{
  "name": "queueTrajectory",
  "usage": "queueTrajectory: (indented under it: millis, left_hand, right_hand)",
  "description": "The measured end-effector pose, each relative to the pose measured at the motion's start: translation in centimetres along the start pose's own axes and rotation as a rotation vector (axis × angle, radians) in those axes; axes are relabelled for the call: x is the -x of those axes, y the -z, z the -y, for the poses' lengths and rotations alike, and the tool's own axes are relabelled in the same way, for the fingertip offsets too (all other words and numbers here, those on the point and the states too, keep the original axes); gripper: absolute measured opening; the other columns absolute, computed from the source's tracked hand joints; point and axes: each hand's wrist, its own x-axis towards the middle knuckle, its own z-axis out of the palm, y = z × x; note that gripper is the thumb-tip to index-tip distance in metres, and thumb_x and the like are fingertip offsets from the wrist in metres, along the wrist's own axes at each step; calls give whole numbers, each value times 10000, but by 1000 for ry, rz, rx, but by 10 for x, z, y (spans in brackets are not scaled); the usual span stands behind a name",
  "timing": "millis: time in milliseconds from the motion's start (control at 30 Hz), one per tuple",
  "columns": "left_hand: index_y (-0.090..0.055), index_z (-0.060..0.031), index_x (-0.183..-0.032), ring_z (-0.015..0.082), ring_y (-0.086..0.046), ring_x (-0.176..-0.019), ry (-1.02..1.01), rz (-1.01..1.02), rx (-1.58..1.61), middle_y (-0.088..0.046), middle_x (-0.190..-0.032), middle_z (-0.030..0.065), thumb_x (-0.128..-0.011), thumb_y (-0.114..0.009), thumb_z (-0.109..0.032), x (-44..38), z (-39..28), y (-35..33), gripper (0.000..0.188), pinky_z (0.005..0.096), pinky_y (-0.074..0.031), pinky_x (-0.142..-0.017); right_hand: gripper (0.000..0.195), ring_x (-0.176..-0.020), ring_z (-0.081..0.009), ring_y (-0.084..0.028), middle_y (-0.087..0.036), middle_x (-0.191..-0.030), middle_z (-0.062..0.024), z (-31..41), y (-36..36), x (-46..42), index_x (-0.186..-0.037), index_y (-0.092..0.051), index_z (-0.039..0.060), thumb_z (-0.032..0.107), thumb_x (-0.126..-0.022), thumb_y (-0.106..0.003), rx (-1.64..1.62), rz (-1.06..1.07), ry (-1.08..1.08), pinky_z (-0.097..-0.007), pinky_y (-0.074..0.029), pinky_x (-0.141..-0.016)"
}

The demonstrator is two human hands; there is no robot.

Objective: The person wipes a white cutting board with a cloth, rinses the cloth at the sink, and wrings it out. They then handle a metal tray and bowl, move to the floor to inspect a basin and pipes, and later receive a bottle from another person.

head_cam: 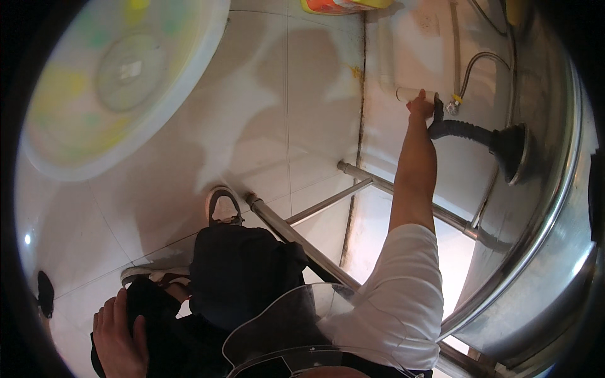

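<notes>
My right hand reaches out to the upper right and is closed around the end of a white plastic drain pipe, low at the tiled wall. A black corrugated drain hose meets the pipe end beside my fingers and runs to a black drain fitting under a stainless steel sink. Just right of the hand is an angle valve with a yellow tag and a braided hose. My left hand rests on my dark-clad knee at the lower left, its fingers slightly spread, holding nothing.
Metal tube legs and crossbars of the sink stand cross the space beside my legs. A large round whitish plastic lid or basin fills the upper left. A yellow and red container stands at the top. Part of another dark shoe shows far left.
</notes>
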Motion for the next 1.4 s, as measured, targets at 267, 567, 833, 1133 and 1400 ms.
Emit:
queueTrajectory:
  millis: [267, 567, 833, 1133, 1400]
  left_hand:
    - [-474, -5, -1297, 332, -543, -1054, 25, -9, 5, -560, -1160, 194, -869, -610, -74, 7, 5, -5, 454, 432, -440, -951]
    - [-481, -4, -1274, 331, -548, -1001, -47, -51, 45, -568, -1101, 194, -821, -638, -53, 4, 8, 0, 482, 425, -437, -916]
    - [-481, 9, -1262, 333, -552, -965, -88, -107, 35, -573, -1064, 196, -818, -635, -59, 15, 9, -2, 475, 432, -429, -897]
    - [-476, 7, -1271, 350, -550, -975, -201, -170, 15, -569, -1076, 201, -843, -605, -72, 11, 20, 1, 453, 445, -425, -905]
    - [-485, 27, -1260, 370, -547, -954, -98, -143, 11, -566, -1038, 228, -844, -588, -70, 12, 2, -5, 439, 452, -429, -863]
  right_hand:
    - [561, -545, -268, -663, -666, -799, -201, 20, -7, 34, -1019, -580, -93, 439, -859, -656, -116, -30, -70, -326, -570, -403]
    - [599, -605, -281, -682, -672, -855, -192, 22, 5, 34, -1049, -540, -72, 484, -852, -641, -90, 58, -112, -355, -581, -453]
    - [686, -596, -257, -684, -678, -849, -191, 32, -5, 61, -1148, -415, -70, 501, -843, -641, -40, 0, -105, -322, -582, -454]
    - [604, -492, -226, -637, -651, -599, -102, -59, -47, 4, -833, -648, 7, 609, -788, -640, 228, -109, 12, -329, -520, -455]
    - [706, -1045, -327, -616, -640, -1155, -129, -6, -66, 99, -1204, -577, 106, 605, -718, -697, -45, -179, -54, -454, -501, -885]
